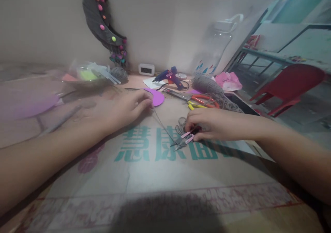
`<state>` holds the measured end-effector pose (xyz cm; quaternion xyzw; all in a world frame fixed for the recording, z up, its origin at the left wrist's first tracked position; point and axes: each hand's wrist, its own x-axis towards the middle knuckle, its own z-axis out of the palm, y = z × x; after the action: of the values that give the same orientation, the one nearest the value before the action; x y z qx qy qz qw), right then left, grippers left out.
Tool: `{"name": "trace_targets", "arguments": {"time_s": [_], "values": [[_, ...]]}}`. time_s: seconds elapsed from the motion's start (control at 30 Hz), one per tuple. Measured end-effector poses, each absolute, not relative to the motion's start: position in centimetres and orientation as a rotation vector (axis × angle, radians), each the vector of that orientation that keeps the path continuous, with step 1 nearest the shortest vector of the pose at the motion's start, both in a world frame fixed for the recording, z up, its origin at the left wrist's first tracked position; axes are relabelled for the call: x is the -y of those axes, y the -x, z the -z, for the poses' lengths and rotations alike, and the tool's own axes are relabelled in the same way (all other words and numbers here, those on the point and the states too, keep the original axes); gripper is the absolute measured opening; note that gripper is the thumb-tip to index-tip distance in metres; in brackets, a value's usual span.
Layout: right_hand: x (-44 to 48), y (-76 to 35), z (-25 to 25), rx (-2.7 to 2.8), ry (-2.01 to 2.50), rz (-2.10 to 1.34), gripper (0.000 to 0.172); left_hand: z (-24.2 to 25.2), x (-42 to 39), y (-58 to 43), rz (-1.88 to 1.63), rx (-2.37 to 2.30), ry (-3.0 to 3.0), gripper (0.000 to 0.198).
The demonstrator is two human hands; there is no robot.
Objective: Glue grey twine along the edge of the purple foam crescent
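My left hand [129, 109] lies on the cardboard sheet [160, 178], fingers closed in a pinch on a grey yarn strand [163, 127] beside a purple foam disc [157, 97]. The strand runs down to the right, to small thread snips [184, 139] with pink handles. My right hand [209, 123] is closed on those snips, their blades around the strand. A loose bundle of grey yarn [180, 125] lies just behind the snips.
Behind the hands lie orange-handled scissors [199, 102], a blue glue gun [169, 77], a grey yarn skein [207, 85], a small white clock [146, 69] and a plastic bag of craft pieces [88, 75]. A red chair [292, 84] stands at the right, past the table edge.
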<state>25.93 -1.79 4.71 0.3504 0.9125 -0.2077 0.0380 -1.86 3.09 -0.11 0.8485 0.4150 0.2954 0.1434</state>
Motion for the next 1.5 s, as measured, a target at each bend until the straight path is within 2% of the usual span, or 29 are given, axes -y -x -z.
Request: {"name": "trace_targets", "arguments": {"time_s": [0.3,0.4,0.63,0.87,1.17,1.33,1.5], "values": [[2.3,-27.5,-7.4,-2.699,-1.401,0.517,0.015,1.2,-3.5,1.8,-0.981,-1.007,-2.096,0.023],[2.2,-28.1,-8.0,-2.711,-1.471,0.469,0.021,1.3,-3.6,1.9,-0.979,-0.967,-2.071,0.023],[3.8,-25.6,-7.1,-2.548,-1.292,0.591,0.033,1.0,-3.4,1.9,-0.994,-0.94,-2.035,0.024],[4.1,-25.4,-5.0,-2.609,-1.241,0.478,0.012,0.9,-3.7,1.9,-0.971,-0.926,-1.895,0.025],[5.1,-25.2,-5.8,-2.592,-1.254,0.538,0.025,0.9,-4.1,1.8,-0.953,-0.882,-1.768,0.021],[5.2,-25.1,-4.5,-2.633,-1.23,0.456,0.011,0.9,-3.9,1.8,-0.957,-0.873,-1.737,0.021],[4.7,-25.0,-5.2,-2.593,-1.291,0.396,0.011,0.3,-3.5,1.6,-0.973,-0.897,-1.74,0.02]]}}
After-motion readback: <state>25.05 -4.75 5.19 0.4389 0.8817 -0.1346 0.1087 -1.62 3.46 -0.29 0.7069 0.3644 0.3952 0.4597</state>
